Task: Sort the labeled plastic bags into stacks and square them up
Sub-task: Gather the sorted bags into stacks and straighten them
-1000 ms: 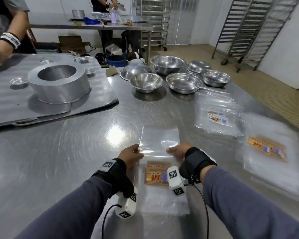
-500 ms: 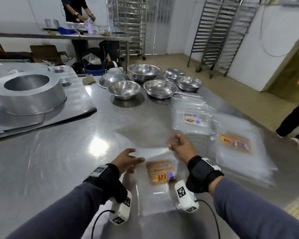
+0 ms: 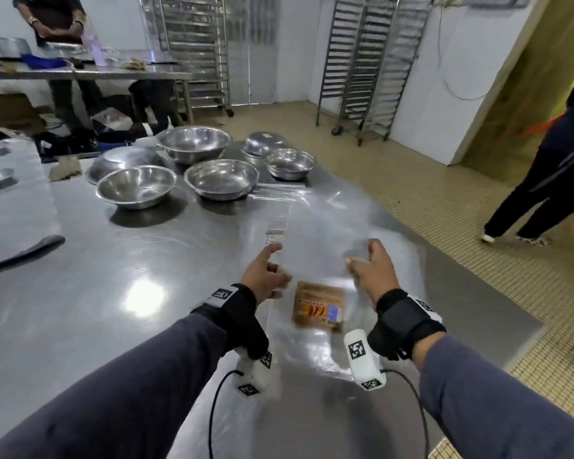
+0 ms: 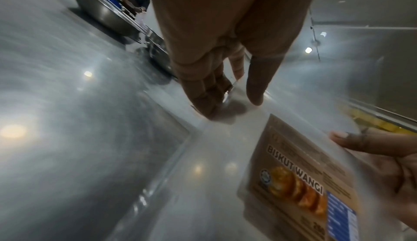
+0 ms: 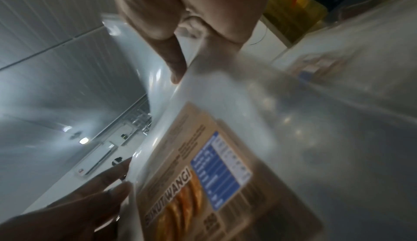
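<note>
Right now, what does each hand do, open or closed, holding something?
Left hand: open, fingers straight, tips on the bag stack.
Right hand: closed, pinching the top plastic bag.

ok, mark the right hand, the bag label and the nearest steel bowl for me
right hand (image 3: 371, 276): head view, back of the hand, pinching the clear bag.
bag label (image 3: 318, 308): head view, middle of the brown printed panel.
nearest steel bowl (image 3: 136, 187): head view, inside of the bowl's wall.
</note>
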Motion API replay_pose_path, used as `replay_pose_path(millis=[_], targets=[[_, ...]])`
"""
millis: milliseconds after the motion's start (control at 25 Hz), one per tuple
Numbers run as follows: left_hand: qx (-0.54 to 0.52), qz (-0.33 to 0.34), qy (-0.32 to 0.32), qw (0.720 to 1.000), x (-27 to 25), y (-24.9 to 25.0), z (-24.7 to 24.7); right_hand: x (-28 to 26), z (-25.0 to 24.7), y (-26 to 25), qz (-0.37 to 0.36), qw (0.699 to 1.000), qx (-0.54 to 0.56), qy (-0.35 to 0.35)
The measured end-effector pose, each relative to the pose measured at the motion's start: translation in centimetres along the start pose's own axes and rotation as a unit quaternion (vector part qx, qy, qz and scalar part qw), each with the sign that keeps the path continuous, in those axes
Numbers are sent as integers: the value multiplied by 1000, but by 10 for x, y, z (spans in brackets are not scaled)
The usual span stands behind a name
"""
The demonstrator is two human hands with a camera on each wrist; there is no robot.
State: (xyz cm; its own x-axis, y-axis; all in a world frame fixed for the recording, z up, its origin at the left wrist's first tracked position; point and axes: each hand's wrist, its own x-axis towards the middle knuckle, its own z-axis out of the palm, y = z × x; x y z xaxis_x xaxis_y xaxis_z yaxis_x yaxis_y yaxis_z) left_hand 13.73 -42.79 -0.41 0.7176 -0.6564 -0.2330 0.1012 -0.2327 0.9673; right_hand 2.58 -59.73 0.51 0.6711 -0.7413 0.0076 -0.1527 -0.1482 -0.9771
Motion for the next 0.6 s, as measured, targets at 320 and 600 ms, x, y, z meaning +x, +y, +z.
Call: replay_pose_path(millis=[320, 600], targets=[[224, -16, 41, 974, 96, -2, 99, 85, -67, 46, 117, 987, -101, 32], [250, -14, 153, 956, 119, 1, 54, 117, -36, 35, 13, 966, -252, -51]])
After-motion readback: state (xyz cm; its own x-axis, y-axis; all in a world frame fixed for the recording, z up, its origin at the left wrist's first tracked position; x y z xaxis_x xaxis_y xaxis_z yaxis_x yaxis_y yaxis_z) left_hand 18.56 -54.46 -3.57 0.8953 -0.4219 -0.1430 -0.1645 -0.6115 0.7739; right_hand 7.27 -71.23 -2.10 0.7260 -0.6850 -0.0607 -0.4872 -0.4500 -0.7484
